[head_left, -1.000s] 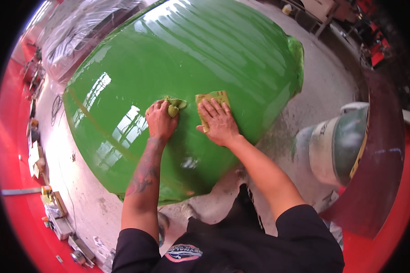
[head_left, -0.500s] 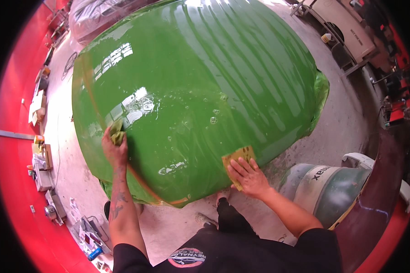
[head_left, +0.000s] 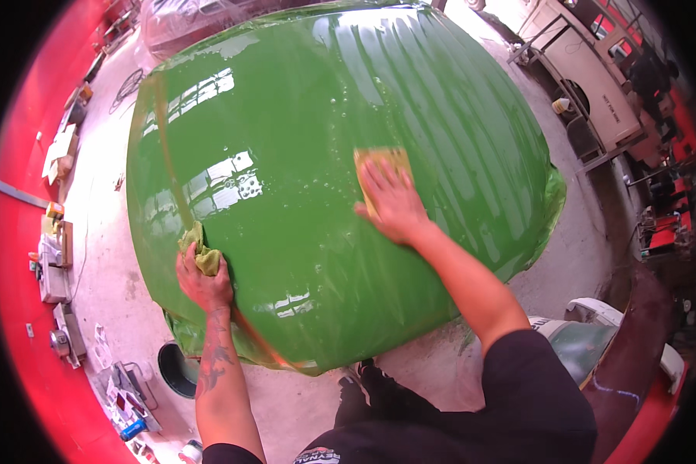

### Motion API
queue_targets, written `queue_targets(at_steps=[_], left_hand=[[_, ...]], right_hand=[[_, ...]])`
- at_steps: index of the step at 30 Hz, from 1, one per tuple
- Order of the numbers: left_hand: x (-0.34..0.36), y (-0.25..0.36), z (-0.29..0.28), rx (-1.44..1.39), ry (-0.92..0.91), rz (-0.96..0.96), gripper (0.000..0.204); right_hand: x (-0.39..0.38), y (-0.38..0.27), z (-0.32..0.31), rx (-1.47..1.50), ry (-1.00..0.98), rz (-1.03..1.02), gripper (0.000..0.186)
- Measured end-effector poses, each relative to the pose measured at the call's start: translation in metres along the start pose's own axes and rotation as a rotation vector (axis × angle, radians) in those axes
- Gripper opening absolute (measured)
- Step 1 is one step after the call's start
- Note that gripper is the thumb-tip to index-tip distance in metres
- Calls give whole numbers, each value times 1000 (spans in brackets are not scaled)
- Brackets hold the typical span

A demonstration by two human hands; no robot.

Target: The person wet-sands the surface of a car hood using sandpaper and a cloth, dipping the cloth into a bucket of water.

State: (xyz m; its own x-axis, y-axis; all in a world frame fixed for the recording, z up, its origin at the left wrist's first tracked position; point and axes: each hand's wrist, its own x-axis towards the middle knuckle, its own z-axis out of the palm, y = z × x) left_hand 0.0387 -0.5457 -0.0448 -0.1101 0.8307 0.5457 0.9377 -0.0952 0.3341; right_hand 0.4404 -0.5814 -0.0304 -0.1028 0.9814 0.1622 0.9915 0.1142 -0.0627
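A glossy green curved panel [head_left: 309, 271], like a car hood, fills the middle, with water drops, streaks and window reflections on it. My left hand [head_left: 203, 280] is closed on a crumpled yellow-green cloth [head_left: 205, 255] at the panel's lower left, beside an orange-brown strip [head_left: 251, 332]. My right hand [head_left: 392, 203] lies flat with fingers stretched over a yellow sheet [head_left: 390, 156], pressing it against the panel right of centre. My feet show below the panel's near edge.
Small boxes and tools [head_left: 54, 278] line a red wall [head_left: 23, 139] on the left. A dark bucket [head_left: 176, 367] stands below left. A plastic-covered object [head_left: 178, 27] is behind the panel, metal stands [head_left: 587, 100] upper right, and a green barrel [head_left: 576, 348] beside a maroon panel [head_left: 626, 356] lower right.
My right hand and yellow sheet have moved up the panel since half a second ago. My left hand and cloth moved left from the centre over the last second. The view has shifted.
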Motion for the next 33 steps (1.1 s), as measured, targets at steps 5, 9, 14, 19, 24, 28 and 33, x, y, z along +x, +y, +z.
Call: queue_targets(at_steps=[5, 9, 14, 19, 24, 28, 33], left_hand=[[2, 3, -2, 28, -29, -28, 61], [4, 5, -5, 27, -31, -24, 60], [5, 3, -3, 65, -45, -16, 59], [-1, 0, 0, 53, -30, 4, 58], [-1, -1, 0, 50, -32, -3, 58], [-2, 0, -1, 64, -17, -33, 59], [-3, -1, 2, 62, -16, -33, 60]], right_hand=[[-233, -40, -39, 110, -248, -89, 88], [-263, -44, -42, 68, -282, -84, 87], [-77, -8, -15, -1, -109, 21, 78], [37, 7, 18, -6, -78, 150, 74], [-109, -40, -8, -5, -42, 60, 75], [-255, -85, -26, 83, -294, 29, 86], [-255, -72, -24, 53, -410, 15, 83]])
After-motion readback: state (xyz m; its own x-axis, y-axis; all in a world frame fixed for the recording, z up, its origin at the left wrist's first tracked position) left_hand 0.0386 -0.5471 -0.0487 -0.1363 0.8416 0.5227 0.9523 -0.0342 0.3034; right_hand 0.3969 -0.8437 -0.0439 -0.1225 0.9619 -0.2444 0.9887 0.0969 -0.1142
